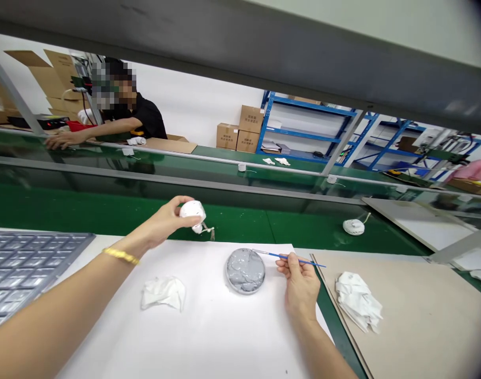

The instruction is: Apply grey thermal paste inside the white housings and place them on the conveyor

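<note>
My left hand is closed around a small round white plastic device with short wires hanging from it, raised above the green belt's near edge. Between the fingers of my right hand is a thin blue paintbrush, pointing left. Its tip reaches the upper right rim of a round shallow dish filled with grey paste. The dish stands on a white sheet. A crumpled white tissue lies to the left of the dish.
Another white device sits on the green belt. At right, a crumpled white cloth rests on brown cardboard. A clear compartment tray is at left. Across the line, a co-worker reaches over the far belt. An overhead shelf spans the top.
</note>
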Motion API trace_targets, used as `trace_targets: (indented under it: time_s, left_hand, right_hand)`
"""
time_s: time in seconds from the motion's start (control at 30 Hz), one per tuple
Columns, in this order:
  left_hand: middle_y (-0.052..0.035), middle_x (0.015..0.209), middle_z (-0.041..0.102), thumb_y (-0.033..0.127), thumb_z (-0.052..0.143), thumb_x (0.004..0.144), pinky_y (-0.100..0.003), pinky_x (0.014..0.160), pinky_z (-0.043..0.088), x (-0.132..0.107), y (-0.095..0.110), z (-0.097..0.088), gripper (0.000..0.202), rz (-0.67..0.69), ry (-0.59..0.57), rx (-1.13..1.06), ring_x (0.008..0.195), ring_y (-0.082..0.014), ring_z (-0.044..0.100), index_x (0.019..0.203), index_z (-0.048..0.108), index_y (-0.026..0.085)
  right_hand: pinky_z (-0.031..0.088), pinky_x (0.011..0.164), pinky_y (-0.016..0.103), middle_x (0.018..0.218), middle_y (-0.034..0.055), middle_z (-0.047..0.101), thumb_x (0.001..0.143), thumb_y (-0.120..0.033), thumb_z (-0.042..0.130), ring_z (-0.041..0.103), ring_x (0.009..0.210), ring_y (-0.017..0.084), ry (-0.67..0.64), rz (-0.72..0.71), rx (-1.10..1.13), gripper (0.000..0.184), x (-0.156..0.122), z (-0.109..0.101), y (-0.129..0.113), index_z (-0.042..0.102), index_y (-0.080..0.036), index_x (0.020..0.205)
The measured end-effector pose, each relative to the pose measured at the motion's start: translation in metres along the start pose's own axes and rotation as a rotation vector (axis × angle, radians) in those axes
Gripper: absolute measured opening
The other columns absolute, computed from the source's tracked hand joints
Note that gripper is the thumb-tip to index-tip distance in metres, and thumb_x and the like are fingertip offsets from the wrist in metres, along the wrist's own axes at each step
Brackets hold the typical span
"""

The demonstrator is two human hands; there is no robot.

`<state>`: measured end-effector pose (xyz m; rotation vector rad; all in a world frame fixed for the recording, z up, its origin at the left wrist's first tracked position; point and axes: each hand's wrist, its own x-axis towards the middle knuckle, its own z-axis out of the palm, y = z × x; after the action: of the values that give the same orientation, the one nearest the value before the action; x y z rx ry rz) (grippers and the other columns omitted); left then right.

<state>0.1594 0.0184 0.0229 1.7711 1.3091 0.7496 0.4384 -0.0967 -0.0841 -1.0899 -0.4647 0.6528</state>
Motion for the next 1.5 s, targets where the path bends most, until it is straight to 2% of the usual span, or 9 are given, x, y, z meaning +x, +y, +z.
trace_targets:
  time_s: [0.07, 0.17, 0.23, 0.33, 0.4, 0.5, 0.73, 1.0, 1.5]
  left_hand:
    - [-0.0055, 0.111, 0.064, 0.045, 0.064, 0.075, -0.026, 0.077, 0.052, -0.040, 0.005, 0.000, 0.059, -0.043, -0.036, -0.245, 0.094, -0.0188, 0.064, 0.125, 0.039, 0.025]
    - [-0.0040, 0.114, 0.063, 0.041, 0.072, 0.069, -0.025, 0.073, 0.052, -0.089, 0.005, 0.010, 0.071, -0.201, -0.103, -0.616, 0.094, -0.0211, 0.063, 0.131, 0.038, 0.033]
    - [-0.0047, 0.112, 0.063, 0.040, 0.075, 0.066, -0.028, 0.076, 0.052, -0.111, 0.003, 0.023, 0.078, -0.301, -0.172, -0.762, 0.095, -0.0231, 0.063, 0.133, 0.037, 0.033]
    - [-0.0055, 0.113, 0.062, 0.034, 0.078, 0.063, -0.032, 0.086, 0.048, -0.128, -0.001, 0.045, 0.074, -0.374, -0.298, -0.936, 0.100, -0.0243, 0.060, 0.128, 0.044, 0.029]
    - [-0.0042, 0.110, 0.062, 0.030, 0.078, 0.063, -0.030, 0.087, 0.047, -0.131, -0.002, 0.058, 0.066, -0.363, -0.362, -0.983, 0.101, -0.0223, 0.059, 0.122, 0.048, 0.028]
    - [-0.0020, 0.103, 0.061, 0.027, 0.078, 0.064, -0.025, 0.079, 0.047, -0.129, -0.001, 0.072, 0.059, -0.288, -0.403, -0.946, 0.094, -0.0174, 0.058, 0.116, 0.049, 0.026]
    - [-0.0023, 0.105, 0.057, 0.018, 0.078, 0.061, -0.025, 0.076, 0.045, -0.125, -0.006, 0.091, 0.059, -0.171, -0.352, -0.834, 0.092, -0.0162, 0.056, 0.110, 0.044, 0.023]
    - [-0.0049, 0.110, 0.056, 0.009, 0.076, 0.060, -0.032, 0.085, 0.044, -0.126, -0.001, 0.085, 0.058, -0.150, -0.304, -0.704, 0.102, -0.0203, 0.054, 0.108, 0.045, 0.021]
    - [-0.0052, 0.112, 0.055, 0.008, 0.076, 0.063, -0.033, 0.086, 0.043, -0.127, -0.010, 0.087, 0.058, -0.069, -0.306, -0.777, 0.102, -0.0192, 0.053, 0.109, 0.043, 0.020]
  right_hand:
    - [0.052, 0.052, 0.024, 0.071, 0.0043, 0.066, 0.063, -0.040, 0.078, 0.064, 0.060, 0.015, 0.003, 0.070, 0.053, 0.038, -0.001, -0.001, -0.001, 0.058, -0.013, 0.080]
    - [0.052, 0.051, 0.022, 0.071, 0.0037, 0.065, 0.061, -0.037, 0.079, 0.063, 0.060, 0.014, 0.007, 0.153, 0.089, 0.036, -0.005, 0.000, -0.003, 0.058, -0.013, 0.078]
    - [0.052, 0.050, 0.021, 0.070, 0.0036, 0.065, 0.059, -0.037, 0.080, 0.063, 0.060, 0.013, 0.008, 0.175, 0.092, 0.037, -0.007, 0.002, -0.004, 0.058, -0.013, 0.077]
    - [0.052, 0.050, 0.021, 0.071, 0.0033, 0.065, 0.059, -0.037, 0.080, 0.062, 0.060, 0.013, 0.006, 0.168, 0.087, 0.038, -0.009, 0.003, -0.004, 0.058, -0.014, 0.078]
    - [0.052, 0.051, 0.020, 0.071, 0.0031, 0.065, 0.059, -0.036, 0.080, 0.062, 0.060, 0.013, 0.000, 0.175, 0.100, 0.036, -0.009, 0.003, -0.004, 0.059, -0.013, 0.078]
    - [0.051, 0.052, 0.018, 0.071, 0.0031, 0.065, 0.060, -0.033, 0.080, 0.061, 0.062, 0.011, -0.010, 0.215, 0.135, 0.033, -0.010, 0.003, -0.008, 0.061, -0.013, 0.078]
    - [0.048, 0.052, 0.019, 0.073, 0.0026, 0.062, 0.067, -0.030, 0.077, 0.058, 0.064, 0.011, -0.168, 0.307, 0.182, 0.023, -0.038, 0.010, -0.035, 0.061, -0.015, 0.075]
    - [0.047, 0.053, 0.027, 0.078, 0.0059, 0.063, 0.075, -0.038, 0.070, 0.056, 0.059, 0.013, -0.361, 0.211, 0.003, 0.024, -0.074, 0.013, -0.052, 0.059, -0.018, 0.078]
    - [0.051, 0.061, 0.035, 0.088, 0.0082, 0.065, 0.085, -0.031, 0.059, 0.062, 0.065, 0.017, -0.480, -0.027, -0.125, 0.013, -0.077, 0.004, -0.045, 0.057, -0.018, 0.087]
